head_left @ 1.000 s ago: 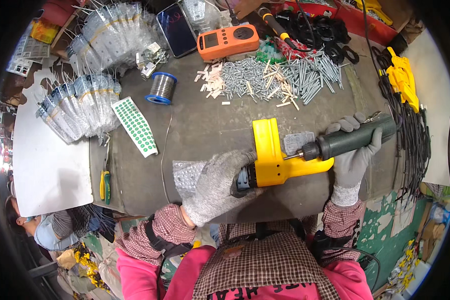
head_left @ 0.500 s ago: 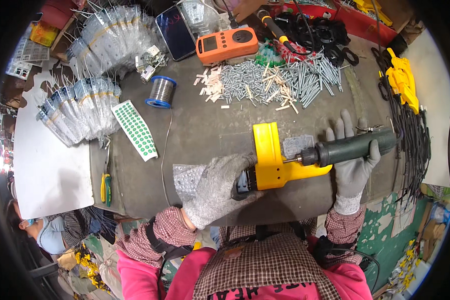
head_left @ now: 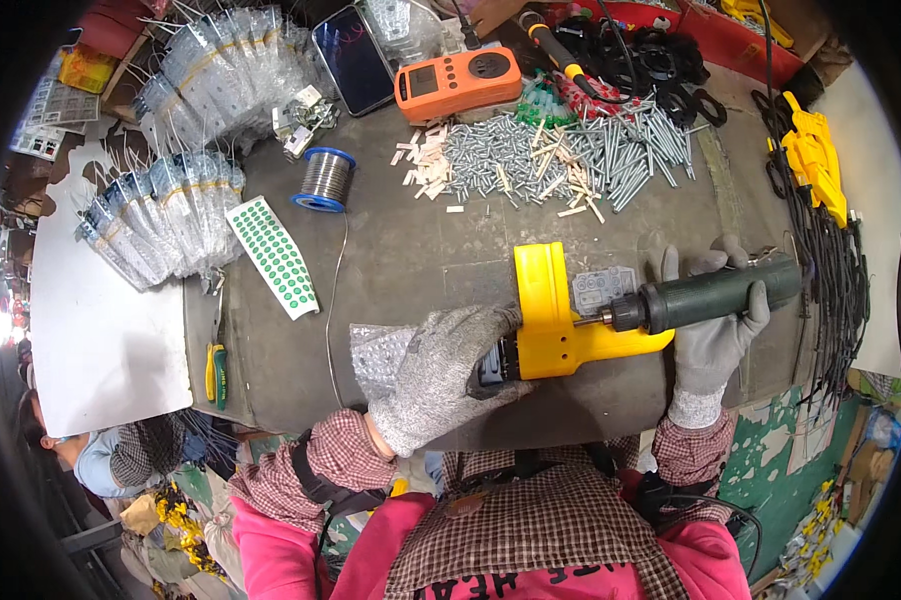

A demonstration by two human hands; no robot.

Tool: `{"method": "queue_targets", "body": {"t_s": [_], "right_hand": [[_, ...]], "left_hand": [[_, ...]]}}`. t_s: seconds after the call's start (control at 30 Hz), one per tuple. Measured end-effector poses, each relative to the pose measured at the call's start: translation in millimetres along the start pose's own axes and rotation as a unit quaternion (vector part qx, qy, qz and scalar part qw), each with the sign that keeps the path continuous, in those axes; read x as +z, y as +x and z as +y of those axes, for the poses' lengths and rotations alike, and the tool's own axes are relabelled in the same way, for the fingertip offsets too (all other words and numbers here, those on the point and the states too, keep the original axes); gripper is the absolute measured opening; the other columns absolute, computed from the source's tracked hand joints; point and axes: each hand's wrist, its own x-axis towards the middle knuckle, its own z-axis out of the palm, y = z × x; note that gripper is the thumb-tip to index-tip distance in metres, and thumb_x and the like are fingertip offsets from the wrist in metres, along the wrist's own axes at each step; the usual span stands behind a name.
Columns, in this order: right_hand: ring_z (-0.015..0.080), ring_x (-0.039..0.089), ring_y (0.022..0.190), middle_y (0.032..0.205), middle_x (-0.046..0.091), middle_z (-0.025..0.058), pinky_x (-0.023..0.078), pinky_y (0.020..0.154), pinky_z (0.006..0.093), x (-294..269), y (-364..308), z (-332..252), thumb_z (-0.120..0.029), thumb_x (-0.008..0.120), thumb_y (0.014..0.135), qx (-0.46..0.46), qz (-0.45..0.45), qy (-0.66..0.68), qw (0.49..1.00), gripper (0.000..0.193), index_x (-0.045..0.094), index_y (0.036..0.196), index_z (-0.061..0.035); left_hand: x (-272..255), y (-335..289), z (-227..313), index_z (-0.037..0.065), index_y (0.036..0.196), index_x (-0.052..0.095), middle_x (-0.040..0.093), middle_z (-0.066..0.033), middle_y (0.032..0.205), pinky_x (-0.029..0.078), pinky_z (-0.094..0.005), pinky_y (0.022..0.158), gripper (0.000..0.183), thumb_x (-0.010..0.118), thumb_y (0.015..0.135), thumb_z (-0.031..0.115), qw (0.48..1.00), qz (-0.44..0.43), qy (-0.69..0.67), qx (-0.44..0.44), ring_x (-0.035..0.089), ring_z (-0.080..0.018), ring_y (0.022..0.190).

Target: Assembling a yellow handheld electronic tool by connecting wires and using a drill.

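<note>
My left hand, in a grey knit glove, grips the black end of a yellow plastic housing over the near part of the table. A clear plastic bag lies partly under that hand. My right hand, gloved too, has its thumb and fingers round a dark green electric screwdriver, held level. The screwdriver's bit points left and meets the housing's right side; whether it sits on a screw is too small to tell. Behind the bit lies a small grey translucent plastic piece.
Farther back lie a heap of screws, an orange meter, a phone and a solder spool. On the left are a green-dotted sticker sheet, pliers and bagged parts. Black cables hang at the right.
The fingers of my right hand, spread before, have curled round the screwdriver. My left hand and the housing keep nearly the same place; the whole view has shifted slightly.
</note>
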Motion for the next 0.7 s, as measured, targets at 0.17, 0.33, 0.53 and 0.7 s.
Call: {"method": "queue_targets", "body": {"t_s": [0.17, 0.33, 0.53, 0.7], "right_hand": [[0.02, 0.057, 0.112, 0.151, 0.046, 0.0123, 0.012, 0.122, 0.0623, 0.2, -3.0, 3.3, -0.022, 0.062, 0.096, -0.028, -0.011, 0.025, 0.999, 0.047, 0.05, 0.139, -0.0077], [0.0196, 0.057, 0.108, 0.119, 0.057, 0.0049, 0.019, 0.121, 0.06, 4.2, 1.9, 5.2, -0.02, 0.064, 0.095, -0.01, 0.044, 0.015, 0.999, 0.03, 0.053, 0.122, -0.0111], [0.0181, 0.055, 0.101, 0.105, 0.053, 0.0012, 0.017, 0.121, 0.0583, 6.7, 2.8, 4.9, -0.018, 0.066, 0.093, 0.003, 0.021, 0.036, 0.999, 0.027, 0.046, 0.111, -0.0138], [0.0156, 0.054, 0.097, 0.101, 0.051, -0.001, 0.017, 0.121, 0.0565, 12.1, 2.4, 5.9, -0.016, 0.068, 0.091, -0.004, -0.007, 0.031, 0.999, 0.03, 0.046, 0.111, -0.0152]], "left_hand": [[-1.9, 2.4, 2.0, 0.005, 0.127, 0.059, 0.063, -0.0184, 0.123, 0.044, -0.0481, 0.097, 0.063, 0.081, 0.077, 0.036, 0.999, -0.042, -0.018, -0.013, 0.059, -0.0389, 0.113], [0.2, 2.3, 2.1, 0.003, 0.125, 0.059, 0.062, -0.0188, 0.125, 0.045, -0.0474, 0.096, 0.062, 0.082, 0.077, 0.035, 0.999, -0.029, 0.009, 0.012, 0.059, -0.0387, 0.113], [-1.3, 4.6, 2.5, 0.002, 0.123, 0.06, 0.06, -0.0196, 0.129, 0.045, -0.0477, 0.097, 0.061, 0.082, 0.076, 0.034, 0.999, -0.036, 0.015, 0.026, 0.059, -0.0392, 0.113], [-3.3, 4.7, 0.4, 0.002, 0.123, 0.06, 0.059, -0.0199, 0.13, 0.044, -0.0481, 0.097, 0.061, 0.083, 0.076, 0.033, 0.999, -0.051, 0.005, 0.014, 0.058, -0.0403, 0.116]]}}
